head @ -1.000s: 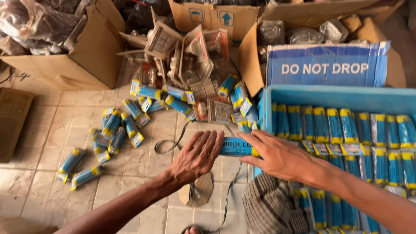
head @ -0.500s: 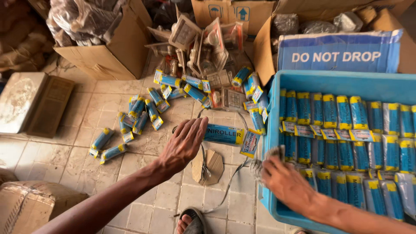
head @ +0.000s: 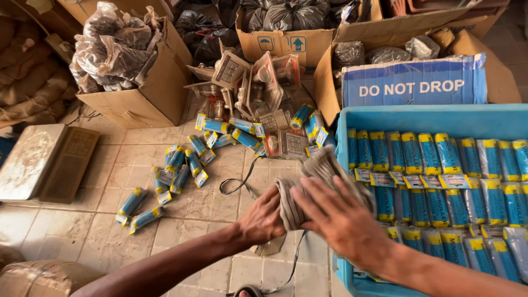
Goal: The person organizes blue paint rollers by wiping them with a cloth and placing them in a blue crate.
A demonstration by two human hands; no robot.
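Our left hand (head: 263,220) grips a striped, crumpled cloth (head: 324,181); our right hand (head: 341,217) lies open-fingered on it, beside the blue plastic crate (head: 385,118).

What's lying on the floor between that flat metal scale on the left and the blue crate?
In the head view, between the scale and blue crate: scattered blue-and-yellow packets and a black cord on tiles.
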